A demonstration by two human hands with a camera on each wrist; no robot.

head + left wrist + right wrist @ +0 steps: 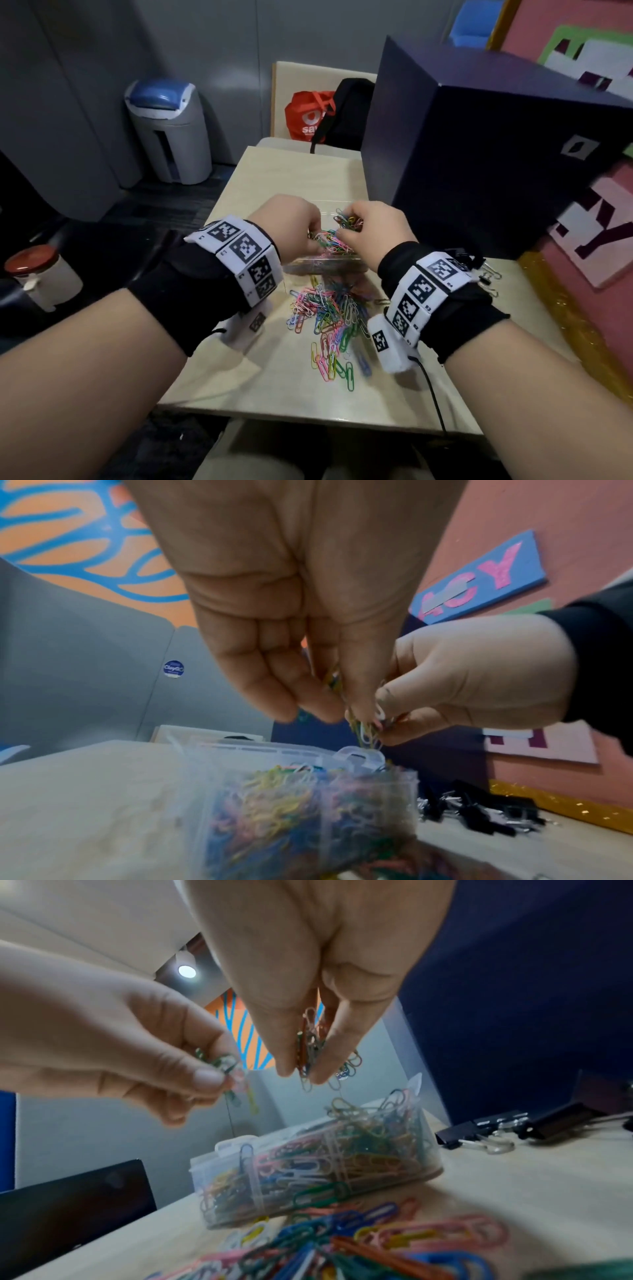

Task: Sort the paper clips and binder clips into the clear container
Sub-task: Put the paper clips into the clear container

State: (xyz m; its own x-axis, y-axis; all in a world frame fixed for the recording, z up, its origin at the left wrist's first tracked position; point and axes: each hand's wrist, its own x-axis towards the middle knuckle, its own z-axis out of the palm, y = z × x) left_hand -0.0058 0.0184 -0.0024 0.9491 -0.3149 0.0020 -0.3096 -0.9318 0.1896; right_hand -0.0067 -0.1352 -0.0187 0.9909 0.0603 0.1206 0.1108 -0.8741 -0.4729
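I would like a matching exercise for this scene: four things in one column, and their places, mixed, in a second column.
Things:
1. binder clips
2. clear container
3. loose paper clips
4. red bag

Places:
a. on the chair behind the table
b. under both hands
c. on the table, nearer the person than the container
d. on the table, right of the container

Pairs: 1-d, 2-b, 3-c, 4-a

Clips (330, 318): multicolour, i.e. pink, blue, green, yellow, white. Binder clips (479, 1130): black w/ silver handles. Box (496, 144): navy. Wristbands (245, 255): white w/ black square markers. Table (274, 387): pale wood.
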